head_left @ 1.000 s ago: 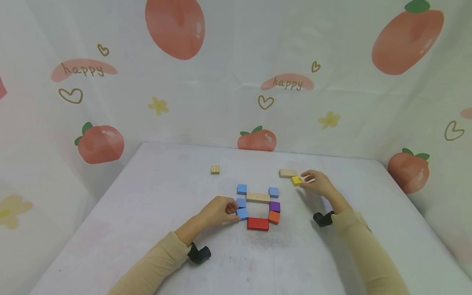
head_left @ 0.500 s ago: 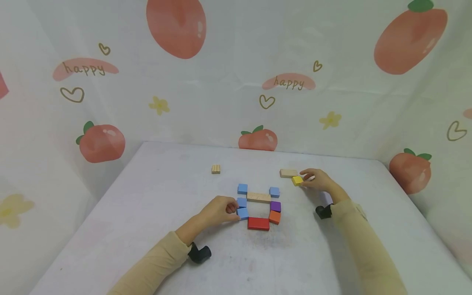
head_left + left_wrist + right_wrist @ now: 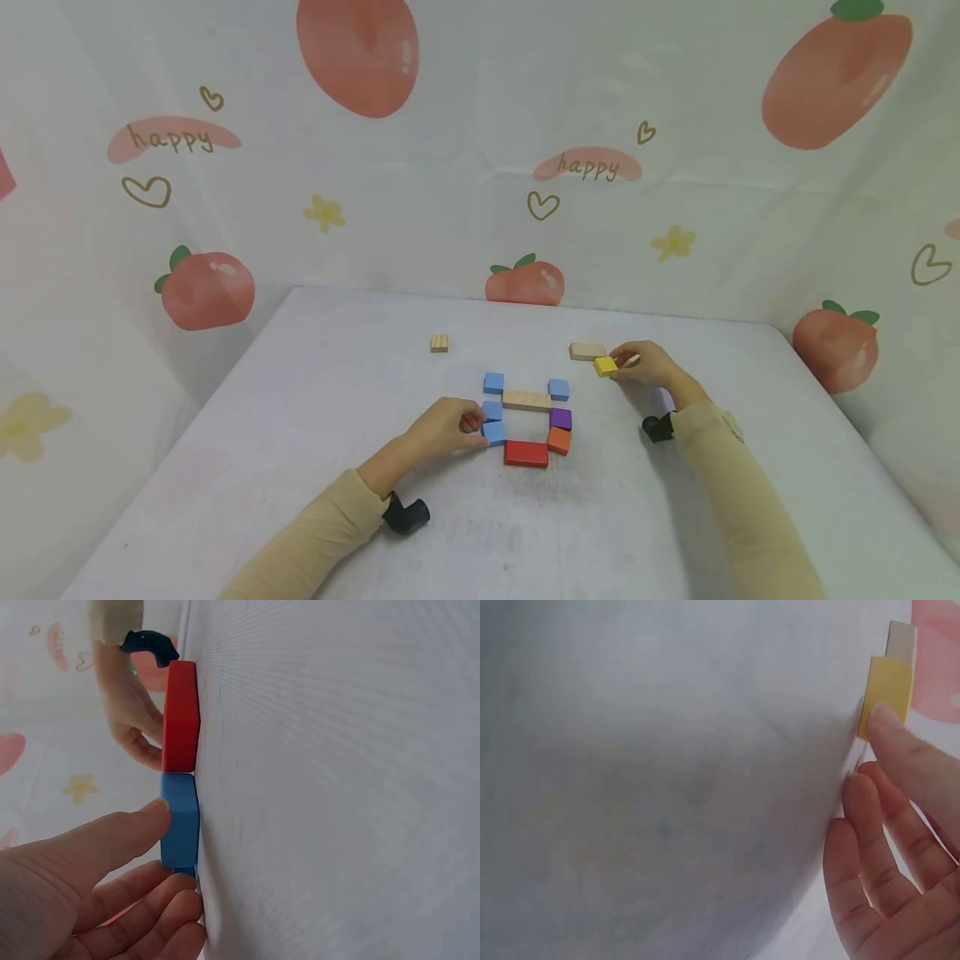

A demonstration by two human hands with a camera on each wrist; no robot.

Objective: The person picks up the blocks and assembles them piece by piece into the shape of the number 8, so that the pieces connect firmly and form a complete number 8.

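Observation:
At the left column of blocks, my left hand (image 3: 447, 427) rests with its thumb on the near blue block (image 3: 494, 432). Loosely bent, its other fingers lie beside the second blue block (image 3: 491, 411); the left wrist view has the thumb on the blue block's (image 3: 180, 817) side, end to end with the red block (image 3: 181, 716). Farther back, my right hand (image 3: 647, 364) touches the yellow block (image 3: 605, 367) with its thumb. This yellow block (image 3: 887, 694) overlaps a pale wooden block (image 3: 587, 352) behind it. In the right wrist view, several right fingers stand apart below the yellow block.
An outline of blocks lies mid-table: the red block (image 3: 527, 454) in front, orange (image 3: 559, 440) and purple (image 3: 561, 419) blocks on the right, a wooden bar (image 3: 527, 401) across, and blue blocks (image 3: 493, 382) at the back. A ridged wooden block (image 3: 439, 342) lies farther back.
The right index fingertip has come down closer to the yellow block, and the right wrist has shifted slightly away from me. The left hand and the blocks hold their places.

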